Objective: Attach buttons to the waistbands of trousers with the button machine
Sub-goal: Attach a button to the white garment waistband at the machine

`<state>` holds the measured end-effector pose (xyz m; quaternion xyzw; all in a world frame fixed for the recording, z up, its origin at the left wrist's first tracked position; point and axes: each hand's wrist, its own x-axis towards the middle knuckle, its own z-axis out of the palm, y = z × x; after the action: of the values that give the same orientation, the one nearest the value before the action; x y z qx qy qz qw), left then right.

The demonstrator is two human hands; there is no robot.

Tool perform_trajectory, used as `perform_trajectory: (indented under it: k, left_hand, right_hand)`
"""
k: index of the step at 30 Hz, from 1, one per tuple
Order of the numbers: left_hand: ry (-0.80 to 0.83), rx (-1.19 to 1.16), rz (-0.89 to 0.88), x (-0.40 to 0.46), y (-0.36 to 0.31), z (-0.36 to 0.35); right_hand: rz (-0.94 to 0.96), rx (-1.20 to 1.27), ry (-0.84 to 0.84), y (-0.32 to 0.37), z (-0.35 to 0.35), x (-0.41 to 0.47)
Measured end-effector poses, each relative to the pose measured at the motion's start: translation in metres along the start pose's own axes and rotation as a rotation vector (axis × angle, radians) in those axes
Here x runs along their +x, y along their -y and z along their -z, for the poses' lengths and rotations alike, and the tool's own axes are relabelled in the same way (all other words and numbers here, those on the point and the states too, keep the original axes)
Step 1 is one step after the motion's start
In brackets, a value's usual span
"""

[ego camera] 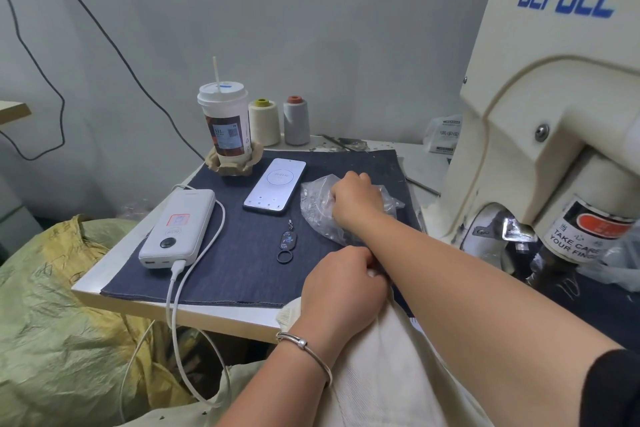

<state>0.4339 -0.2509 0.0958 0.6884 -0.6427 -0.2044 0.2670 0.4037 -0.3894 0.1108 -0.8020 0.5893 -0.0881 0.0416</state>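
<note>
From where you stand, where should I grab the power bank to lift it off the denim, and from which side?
Grip the power bank across its two long sides near the middle, coming from above. It lies flat on the denim mat, so only the side edges offer purchase. Stay off the near short end, where the white cable is plugged in, and off the far end, where that cable loops round.

The cream button machine (554,87) at the tabletop's right edge bears "BEFULL" in blue under blue Chinese characters. A label (585,236) on its head reads "TAKE CARE YOUR FING…", cut off. The cup (227,121) at the rear edge carries a sticker too small to read.
</note>
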Motion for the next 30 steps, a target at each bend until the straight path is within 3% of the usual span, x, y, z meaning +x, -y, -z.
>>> perform_trajectory:
  k: [6,13,20,25,28,30]
  left_hand:
    - [-0.002,0.003,-0.006,0.0,0.001,0.0]
    - [-0.003,0.005,0.001,0.002,0.003,-0.003]
    - [0.018,-0.015,0.046,0.0,0.001,0.001]
    - [0.004,0.134,0.034,-0.004,-0.001,0.002]
    - [0.022,0.006,0.031,-0.01,-0.008,0.006]
    - [0.037,0.063,0.034,-0.008,-0.01,0.007]
  right_hand:
    - [0.007,-0.006,-0.048,0.0,-0.001,0.0]
    - [0.084,0.011,-0.252,-0.003,0.002,-0.005]
    - [0.002,0.466,-0.439,-0.003,0.034,-0.053]
    - [0.224,0.742,-0.39,-0.001,0.058,-0.134]
    - [0.346,0.766,-0.368,-0.021,0.064,-0.188]
    - [0.355,0.773,-0.36,-0.044,0.064,-0.221]
